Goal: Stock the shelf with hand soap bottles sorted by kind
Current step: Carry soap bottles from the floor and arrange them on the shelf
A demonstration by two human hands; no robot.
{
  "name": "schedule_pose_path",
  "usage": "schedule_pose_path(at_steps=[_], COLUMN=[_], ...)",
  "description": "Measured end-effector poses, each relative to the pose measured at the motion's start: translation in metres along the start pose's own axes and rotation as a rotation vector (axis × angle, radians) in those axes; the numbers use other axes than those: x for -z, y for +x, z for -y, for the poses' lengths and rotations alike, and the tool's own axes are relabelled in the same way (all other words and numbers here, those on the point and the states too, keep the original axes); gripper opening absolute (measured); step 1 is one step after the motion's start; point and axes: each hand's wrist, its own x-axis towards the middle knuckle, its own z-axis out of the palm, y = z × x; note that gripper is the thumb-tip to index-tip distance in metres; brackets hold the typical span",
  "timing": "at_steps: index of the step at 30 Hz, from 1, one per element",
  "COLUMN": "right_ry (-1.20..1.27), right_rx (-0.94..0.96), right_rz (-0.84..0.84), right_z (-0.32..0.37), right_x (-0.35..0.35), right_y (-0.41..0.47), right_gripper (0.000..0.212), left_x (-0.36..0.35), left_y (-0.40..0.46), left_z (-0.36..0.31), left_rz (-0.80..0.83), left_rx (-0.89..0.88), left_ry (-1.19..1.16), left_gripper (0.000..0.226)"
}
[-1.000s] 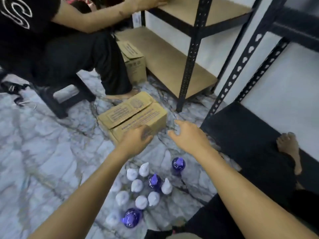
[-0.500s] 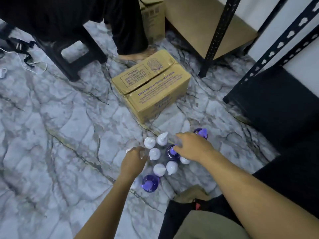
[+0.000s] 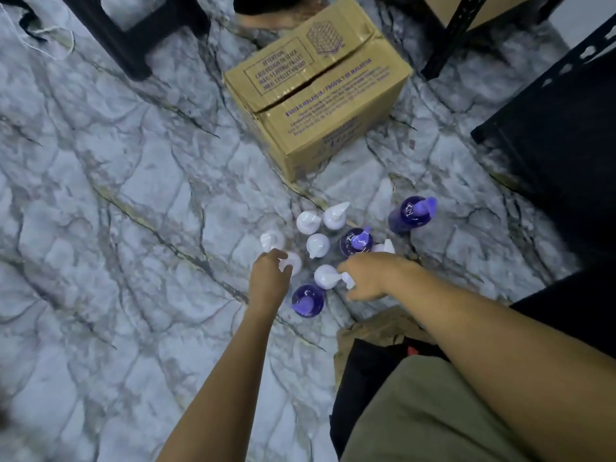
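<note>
Several white pump bottles [image 3: 317,245] and three purple pump bottles [image 3: 355,243] stand clustered on the marble floor. One purple bottle [image 3: 411,213] stands apart at the right, another [image 3: 307,300] nearest me. My left hand [image 3: 269,278] curls round the top of a white bottle [image 3: 292,261] on the cluster's left side. My right hand [image 3: 371,275] closes over the pump of another white bottle [image 3: 347,281] at the near right; its body is hidden under the hand.
A closed cardboard box [image 3: 316,95] sits just beyond the bottles. A black stool [image 3: 133,31] stands far left, a black shelf post [image 3: 456,35] far right, and a low black shelf board [image 3: 550,128] at right. Crumpled brown cardboard [image 3: 376,325] lies by my knee.
My view dropped from the shelves to the floor. Both hands came down from near the box onto the bottle cluster, each closing on a white bottle.
</note>
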Motion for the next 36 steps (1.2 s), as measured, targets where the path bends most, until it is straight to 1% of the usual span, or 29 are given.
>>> schedule_pose_path(at_steps=[1,5,15,17,20,25,28,31,36], right_ry=[-0.016,-0.061,-0.014,-0.012,0.031,0.150,0.194,0.249,0.324], right_rx=[0.001,0.042,0.082,0.097,0.115,0.140,0.143,0.157,0.174], right_rz=[0.018,0.027,0.145,0.157,0.139,0.060,0.019,-0.033,-0.140], right_z=[-0.001,-0.009,-0.024,-0.025,-0.027,-0.026,-0.023,-0.021,-0.018], right_x=[-0.002,-0.009,-0.013,-0.014,-0.013,-0.007,-0.001,0.013,0.041], right_y=[0.002,0.010,0.021,0.022,0.022,0.017,0.007,-0.008,-0.034], right_gripper=[0.019,0.040,0.060,0.056,0.043,0.048,0.050,0.046,0.038], left_x=[0.000,-0.002,-0.003,-0.003,-0.002,0.007,0.018,0.033,0.073], left_y=[0.000,-0.002,-0.001,-0.001,-0.001,0.000,-0.005,-0.008,-0.010], left_z=[0.000,-0.001,-0.004,-0.004,-0.005,-0.014,-0.018,-0.025,-0.052], left_rz=[-0.004,-0.019,-0.032,-0.028,-0.020,0.034,0.039,0.041,0.108], left_rx=[0.006,0.016,0.071,0.074,0.075,0.111,0.133,0.124,0.082], left_ry=[-0.011,-0.020,-0.054,-0.061,-0.059,-0.012,-0.008,-0.016,-0.027], left_gripper=[0.024,0.024,0.025,0.023,0.021,0.019,0.017,0.016,0.017])
